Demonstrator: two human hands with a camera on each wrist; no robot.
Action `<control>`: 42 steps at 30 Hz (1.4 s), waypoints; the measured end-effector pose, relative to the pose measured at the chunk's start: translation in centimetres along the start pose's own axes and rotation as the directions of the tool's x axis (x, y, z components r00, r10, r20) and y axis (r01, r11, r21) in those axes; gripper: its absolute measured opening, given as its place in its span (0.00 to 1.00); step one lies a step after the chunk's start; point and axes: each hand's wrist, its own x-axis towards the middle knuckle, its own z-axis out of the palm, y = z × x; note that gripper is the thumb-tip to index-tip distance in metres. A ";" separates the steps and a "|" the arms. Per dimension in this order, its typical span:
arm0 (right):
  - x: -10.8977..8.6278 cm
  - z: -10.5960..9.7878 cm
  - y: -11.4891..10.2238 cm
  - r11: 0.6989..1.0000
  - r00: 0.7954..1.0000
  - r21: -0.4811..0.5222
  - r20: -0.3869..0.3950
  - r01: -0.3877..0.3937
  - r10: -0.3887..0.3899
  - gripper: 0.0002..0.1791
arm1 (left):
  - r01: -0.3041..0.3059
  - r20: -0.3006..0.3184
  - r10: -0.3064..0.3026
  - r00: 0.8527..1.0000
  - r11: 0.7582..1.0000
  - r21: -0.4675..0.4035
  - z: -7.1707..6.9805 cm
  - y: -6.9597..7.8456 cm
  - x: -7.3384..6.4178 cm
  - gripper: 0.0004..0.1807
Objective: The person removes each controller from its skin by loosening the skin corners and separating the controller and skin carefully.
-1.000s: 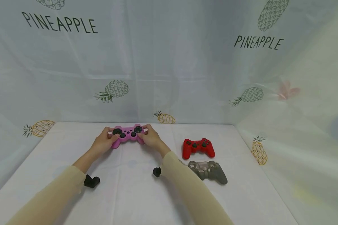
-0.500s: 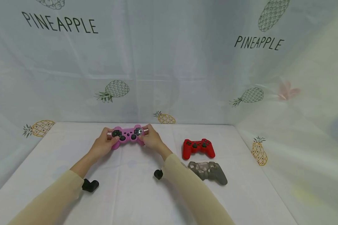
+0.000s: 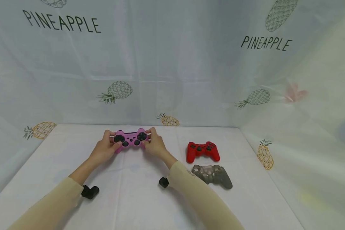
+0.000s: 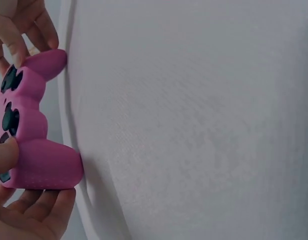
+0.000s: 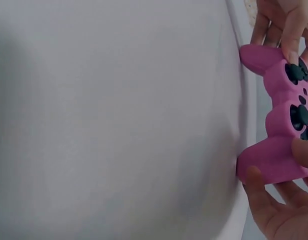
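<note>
A pink game controller [image 3: 130,136] with black buttons and sticks is held between both hands near the back edge of the table. My left hand [image 3: 104,149] grips its left end, thumb on the front face and fingers behind. On the opposite end, my right hand [image 3: 156,143] holds it the same way. Both wrist views show the pink controller [image 4: 31,120] upright on its grips, whose ends are right at the white cloth. Toward the right lies a red game controller [image 3: 202,151], and just in front of it a grey game controller [image 3: 214,175], partly covered by the right sleeve.
A white cloth covers the table [image 3: 138,198]. Behind it hangs a pale curtain [image 3: 184,64] printed with pineapples, which continues down the right side. Black wrist-camera mounts [image 3: 90,192] stick out from the sleeves.
The pink controller has tipped slightly, so its top edge shows more and its grips less. Both forearms have shifted a little outward. The red and grey controllers lie where they were.
</note>
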 end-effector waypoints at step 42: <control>-14.7 -8.6 3.5 0.983 0.976 0.010 0.116 0.185 -0.185 0.27 | -0.210 0.182 0.239 0.954 0.963 -0.167 4.7 6.7 -8.5 0.29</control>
